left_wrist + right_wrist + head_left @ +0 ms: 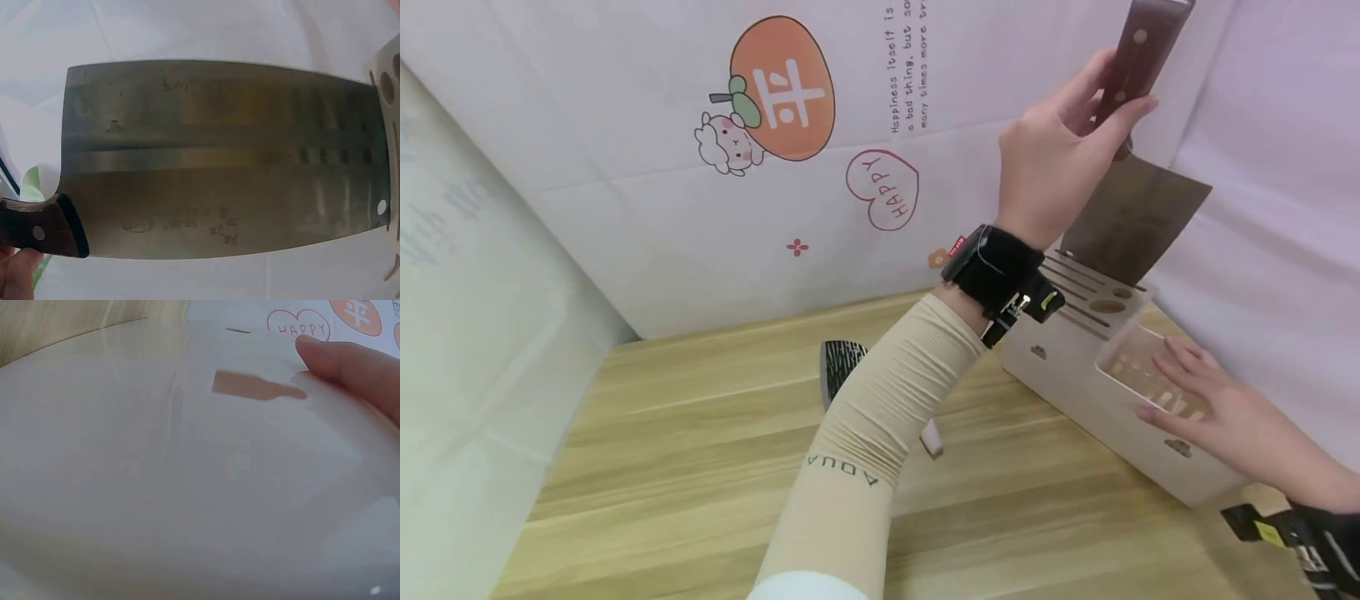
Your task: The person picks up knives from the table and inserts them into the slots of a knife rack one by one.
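Note:
My left hand (1056, 158) grips the dark wooden handle of a cleaver (1138, 212), held upright with its broad blade pointing down. In the left wrist view, the end of the cleaver's blade (219, 156) is right at the slotted top of a white knife holder (1075, 392). My right hand (1217, 408) rests over the holder's open basket section, its fingers fairly straight and its thumb across the front rim. In the right wrist view, the thumb (344, 359) lies at the edge of the holder's glossy wall (187, 462), near a bottle-shaped cutout.
On the wooden table (700, 450), behind my left forearm, lies a partly hidden utensil with a dark patterned blade (844, 362) and a pale handle (931, 437). A white printed cloth (647, 167) hangs behind the table and along its sides.

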Demonstrator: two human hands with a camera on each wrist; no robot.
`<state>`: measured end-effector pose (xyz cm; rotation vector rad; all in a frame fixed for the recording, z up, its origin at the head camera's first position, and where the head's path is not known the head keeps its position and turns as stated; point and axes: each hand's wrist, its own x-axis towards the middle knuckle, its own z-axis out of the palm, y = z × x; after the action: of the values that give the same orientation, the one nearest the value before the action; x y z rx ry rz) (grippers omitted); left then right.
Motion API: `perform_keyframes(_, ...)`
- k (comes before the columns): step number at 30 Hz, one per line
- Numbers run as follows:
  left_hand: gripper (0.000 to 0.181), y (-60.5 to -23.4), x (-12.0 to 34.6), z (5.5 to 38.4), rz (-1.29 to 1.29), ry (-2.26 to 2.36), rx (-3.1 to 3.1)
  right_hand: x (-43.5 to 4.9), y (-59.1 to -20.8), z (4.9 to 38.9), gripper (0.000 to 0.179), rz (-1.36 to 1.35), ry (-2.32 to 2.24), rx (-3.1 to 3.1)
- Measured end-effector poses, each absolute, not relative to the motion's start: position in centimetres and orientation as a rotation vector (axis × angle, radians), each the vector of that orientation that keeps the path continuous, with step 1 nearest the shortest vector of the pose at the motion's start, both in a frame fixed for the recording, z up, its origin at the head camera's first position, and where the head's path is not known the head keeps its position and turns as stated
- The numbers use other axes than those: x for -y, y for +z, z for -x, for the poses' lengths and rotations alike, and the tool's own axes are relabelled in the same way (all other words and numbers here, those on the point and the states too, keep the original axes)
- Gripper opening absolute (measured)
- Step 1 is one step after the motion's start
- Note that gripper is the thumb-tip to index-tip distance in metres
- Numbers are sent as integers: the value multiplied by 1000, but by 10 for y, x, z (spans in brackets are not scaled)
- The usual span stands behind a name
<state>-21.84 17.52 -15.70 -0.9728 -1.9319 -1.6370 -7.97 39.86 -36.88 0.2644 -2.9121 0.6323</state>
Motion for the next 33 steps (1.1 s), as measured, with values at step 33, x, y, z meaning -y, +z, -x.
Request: perform_keyframes(33, 41, -250, -206, 273, 887, -1528, 2412, -384, -365, 79, 86, -284, 606, 2933)
